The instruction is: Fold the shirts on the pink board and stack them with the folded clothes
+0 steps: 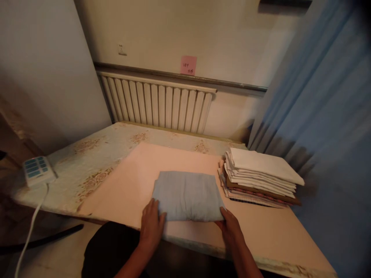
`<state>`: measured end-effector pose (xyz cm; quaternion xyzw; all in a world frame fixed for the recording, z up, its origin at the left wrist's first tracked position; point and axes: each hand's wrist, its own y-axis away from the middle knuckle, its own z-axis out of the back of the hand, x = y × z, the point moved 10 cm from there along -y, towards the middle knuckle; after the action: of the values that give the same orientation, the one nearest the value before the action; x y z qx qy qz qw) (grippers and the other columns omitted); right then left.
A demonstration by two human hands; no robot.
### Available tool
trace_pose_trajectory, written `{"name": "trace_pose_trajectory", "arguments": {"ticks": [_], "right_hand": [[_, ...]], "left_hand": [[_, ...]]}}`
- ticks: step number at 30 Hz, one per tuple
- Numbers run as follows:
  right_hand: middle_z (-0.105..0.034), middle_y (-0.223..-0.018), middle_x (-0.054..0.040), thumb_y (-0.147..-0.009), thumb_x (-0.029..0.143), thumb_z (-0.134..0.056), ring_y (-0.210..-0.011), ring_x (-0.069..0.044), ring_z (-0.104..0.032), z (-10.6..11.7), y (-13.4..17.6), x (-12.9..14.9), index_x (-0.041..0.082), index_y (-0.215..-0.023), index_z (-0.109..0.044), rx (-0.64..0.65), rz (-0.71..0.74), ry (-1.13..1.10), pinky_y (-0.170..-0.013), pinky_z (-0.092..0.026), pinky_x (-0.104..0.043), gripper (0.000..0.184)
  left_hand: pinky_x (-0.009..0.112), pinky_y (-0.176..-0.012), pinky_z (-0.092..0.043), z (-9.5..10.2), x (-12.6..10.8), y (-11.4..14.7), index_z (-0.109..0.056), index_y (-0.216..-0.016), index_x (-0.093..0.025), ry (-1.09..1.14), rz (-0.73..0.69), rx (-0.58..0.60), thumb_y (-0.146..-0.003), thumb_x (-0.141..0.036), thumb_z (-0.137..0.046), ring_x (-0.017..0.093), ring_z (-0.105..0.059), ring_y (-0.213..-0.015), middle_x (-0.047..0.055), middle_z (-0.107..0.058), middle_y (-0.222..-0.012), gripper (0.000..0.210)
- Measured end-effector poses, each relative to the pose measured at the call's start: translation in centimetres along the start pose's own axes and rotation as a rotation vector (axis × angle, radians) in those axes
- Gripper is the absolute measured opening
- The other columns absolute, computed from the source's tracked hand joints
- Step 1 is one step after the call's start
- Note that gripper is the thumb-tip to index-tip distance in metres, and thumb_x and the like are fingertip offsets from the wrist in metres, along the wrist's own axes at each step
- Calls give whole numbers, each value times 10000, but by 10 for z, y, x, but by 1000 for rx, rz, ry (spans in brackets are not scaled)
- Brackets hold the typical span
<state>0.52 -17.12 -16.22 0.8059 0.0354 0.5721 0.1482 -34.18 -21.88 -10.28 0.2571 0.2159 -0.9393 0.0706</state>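
A folded light-blue cloth [187, 197] lies on the pink sheet in front of me, its near edge slightly creased. My left hand [152, 220] grips its near left corner, with the thumb at the near edge and the fingers along the side. At the near right corner, my right hand [230, 224] pinches the cloth, thumb on top and fingertips partly hidden beneath. To the right stands a stack of folded fabrics [261, 173], white on top with brown and patterned layers lower down.
The pink sheet [116, 193] covers part of a flower-patterned table [95, 146]. A white power strip [39, 172] sits at the left edge, its cord hanging down. Behind the table is a radiator [162, 102]; a blue curtain [327, 135] hangs close on the right.
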Motion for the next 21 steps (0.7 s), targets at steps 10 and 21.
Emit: {"name": "trace_pose_trajectory", "arguments": {"ticks": [10,21], "right_hand": [[-704,-790,-25,-565,412,-810,-784,-218,-663,8,-7,-10,180,-909,-652,-82,-86,-69,-656,-577,-309,444],[-722,-722,-73,-622,169,-787,-675,-206,-705,-12,5,-26,143,-813,-616,-49,-360,-250,-701,-596,-308,258]], "left_hand": [[417,-953,-439,-7,64,-15,-575,-1020,-160,436,545,256,-785,-318,-589,306,-567,-1098,121,-629,-1058,284],[227,-501,-535,-44,47,6,-479,-721,-162,1180,1069,376,-807,-121,-620,92,-551,-460,0,-542,-575,170]]}}
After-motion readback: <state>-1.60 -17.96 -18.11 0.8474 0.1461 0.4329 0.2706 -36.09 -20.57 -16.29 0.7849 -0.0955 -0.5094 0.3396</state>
